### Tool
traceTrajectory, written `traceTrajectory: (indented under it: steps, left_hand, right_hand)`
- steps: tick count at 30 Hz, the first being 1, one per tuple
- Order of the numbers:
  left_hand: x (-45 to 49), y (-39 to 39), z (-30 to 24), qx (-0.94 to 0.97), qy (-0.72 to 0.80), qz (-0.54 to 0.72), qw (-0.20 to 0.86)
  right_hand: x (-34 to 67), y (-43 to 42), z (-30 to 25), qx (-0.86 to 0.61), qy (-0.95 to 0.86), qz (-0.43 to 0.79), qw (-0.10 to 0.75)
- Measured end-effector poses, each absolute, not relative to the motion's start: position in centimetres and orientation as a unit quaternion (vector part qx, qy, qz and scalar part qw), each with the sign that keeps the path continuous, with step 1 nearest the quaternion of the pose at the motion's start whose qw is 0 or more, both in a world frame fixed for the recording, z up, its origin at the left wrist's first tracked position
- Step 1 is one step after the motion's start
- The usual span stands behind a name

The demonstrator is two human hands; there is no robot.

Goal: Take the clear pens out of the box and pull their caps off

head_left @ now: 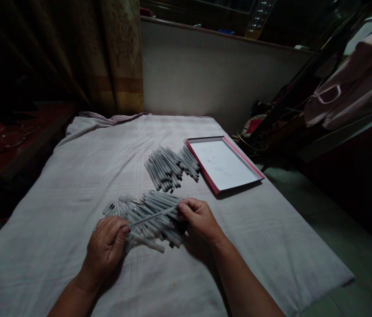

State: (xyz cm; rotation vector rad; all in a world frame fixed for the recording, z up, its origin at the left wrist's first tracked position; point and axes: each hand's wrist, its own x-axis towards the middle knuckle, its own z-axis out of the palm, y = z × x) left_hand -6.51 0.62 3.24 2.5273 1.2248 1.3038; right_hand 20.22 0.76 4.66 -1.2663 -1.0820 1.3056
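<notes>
A single clear pen (155,215) is held level between both hands, just above a loose pile of clear pens (146,222) on a white cloth. My left hand (107,246) pinches its left end with fingers curled. My right hand (199,218) pinches the right end. A second, tidier heap of pens with dark tips (171,167) lies farther back, apart from both hands.
A shallow red-rimmed box lid with a white inside (224,163) lies right of the far heap. The cloth-covered table (74,185) drops off at its right edge to a green floor. Curtains hang at the back left, and clothes on a rack at the right.
</notes>
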Motion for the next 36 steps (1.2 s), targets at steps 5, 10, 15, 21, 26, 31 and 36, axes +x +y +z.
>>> traceTrajectory:
  steps: [5,10,15,21,26,31,36]
  left_hand:
    - [-6.5,0.7,3.3,0.817,0.393,0.42,0.021]
    - [-6.7,0.7,2.8,0.819,0.402,0.409,0.023]
    - [-6.7,0.7,2.8,0.822,0.404,0.399,0.025]
    - [-6.7,0.7,3.0,0.825,0.39,0.409,0.016]
    - [-6.7,0.7,2.9,0.828,0.386,0.407,0.014]
    - [-6.5,0.8,3.0,0.826,0.389,0.409,0.019]
    - [-6.7,0.8,3.2,0.821,0.401,0.405,0.036]
  right_hand:
    - [20.5,0.7,4.8,-0.498,-0.434,0.567,0.491]
    - [20.6,0.8,4.5,-0.503,-0.44,0.554,0.497]
    - [20.7,0.9,4.4,-0.508,-0.443,0.548,0.496]
    - [20.6,0.8,4.2,-0.51,-0.444,0.552,0.488]
    - [20.8,0.7,4.1,-0.518,-0.44,0.555,0.479]
    - [20.7,0.7,4.0,-0.511,-0.438,0.564,0.479]
    - [21.3,0.9,4.3,-0.501,-0.468,0.521,0.509]
